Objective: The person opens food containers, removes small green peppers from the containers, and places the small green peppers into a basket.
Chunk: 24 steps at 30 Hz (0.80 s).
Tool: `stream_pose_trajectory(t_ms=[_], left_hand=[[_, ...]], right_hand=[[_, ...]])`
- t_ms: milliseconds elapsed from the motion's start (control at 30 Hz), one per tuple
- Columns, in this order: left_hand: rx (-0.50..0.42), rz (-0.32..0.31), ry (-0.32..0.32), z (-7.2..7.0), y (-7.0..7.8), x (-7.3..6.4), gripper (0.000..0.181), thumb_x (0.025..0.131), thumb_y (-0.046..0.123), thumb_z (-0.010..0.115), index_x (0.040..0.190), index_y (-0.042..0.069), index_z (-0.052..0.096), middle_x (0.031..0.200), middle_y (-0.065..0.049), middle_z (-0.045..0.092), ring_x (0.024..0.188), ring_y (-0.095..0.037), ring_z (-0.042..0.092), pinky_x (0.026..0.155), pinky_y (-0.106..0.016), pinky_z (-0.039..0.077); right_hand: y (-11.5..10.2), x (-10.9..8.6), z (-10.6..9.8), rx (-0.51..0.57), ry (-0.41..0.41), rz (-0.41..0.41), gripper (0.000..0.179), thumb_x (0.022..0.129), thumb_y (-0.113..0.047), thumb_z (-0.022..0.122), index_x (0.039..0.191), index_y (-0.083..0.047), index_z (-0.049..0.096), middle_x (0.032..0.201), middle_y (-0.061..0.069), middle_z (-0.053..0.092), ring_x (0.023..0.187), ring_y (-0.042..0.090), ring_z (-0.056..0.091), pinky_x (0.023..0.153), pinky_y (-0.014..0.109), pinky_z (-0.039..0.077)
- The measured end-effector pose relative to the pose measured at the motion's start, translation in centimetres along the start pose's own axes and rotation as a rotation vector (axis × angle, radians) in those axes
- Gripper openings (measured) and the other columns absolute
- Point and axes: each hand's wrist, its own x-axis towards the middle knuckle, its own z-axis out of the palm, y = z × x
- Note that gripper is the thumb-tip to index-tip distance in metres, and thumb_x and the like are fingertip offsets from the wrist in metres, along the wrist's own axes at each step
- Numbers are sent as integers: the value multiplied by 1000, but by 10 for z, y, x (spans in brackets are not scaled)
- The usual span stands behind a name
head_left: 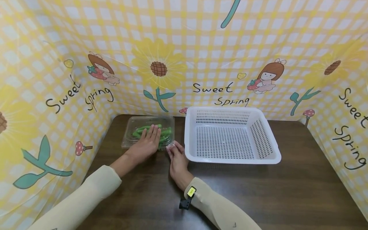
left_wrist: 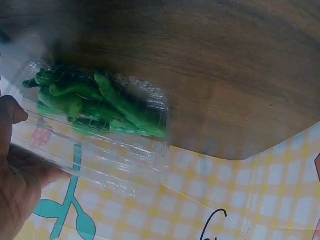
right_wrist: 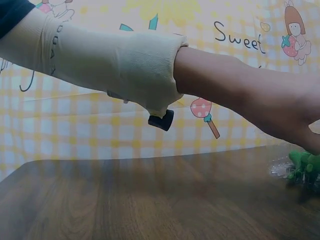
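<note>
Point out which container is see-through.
The clear, rectangular plastic box, with long green peppers visible inside; the white, perforated, rectangular plastic basket is opaque.

Head: high, forward-down. Left wrist: close, upside-down. Right: low, level. All 3 seemingly share green peppers [left_wrist: 102, 107].

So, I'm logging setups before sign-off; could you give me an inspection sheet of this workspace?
Surface: dark wood-grain table.
Job's things: clear container with green peppers inside; white basket, perforated, to its right.
Clutter: nothing seen.
Hands: left hand lies over the clear container, fingers extended; right hand has its fingers pinching the near right corner. The right wrist wears a strapped device.
Cables: nothing seen.
Surroundings: yellow-and-white checked cloth behind and at both sides, printed with flowers and "Sweet Spring".
</note>
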Motion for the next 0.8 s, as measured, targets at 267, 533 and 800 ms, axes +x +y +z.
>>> stream_pose_trajectory(t_ms=[267, 533, 800], left_hand=[[-212, -19, 25, -6, -20, -3, 75, 104, 33, 58, 157, -10, 26, 164, -30, 25, 155, -44, 23, 123, -61, 27], [-360, -28, -135, -1, -72, -18, 72, 110, 35, 44, 163, -1, 9, 171, -24, 2, 159, -43, 0, 126, -64, 7], [-354, -138, -119, 6, -68, -18, 70, 111, 42, 39, 163, 3, 14, 171, -23, 6, 158, -45, 9, 124, -65, 18]], right_hand=[[-1, 4, 1, 38, -3, -39, 24, 95, 5, 63, 120, 6, 62, 115, 8, 60, 92, 14, 66, 97, 30, 58], [-1, 7, 1, 62, -4, -56, 19, 98, 2, 61, 117, 2, 64, 113, 2, 60, 104, 14, 64, 99, 29, 57], [-1, 4, 0, -21, -48, 8, 21, 104, -7, 56, 123, 1, 58, 106, 5, 58, 98, 15, 60, 101, 31, 55]])
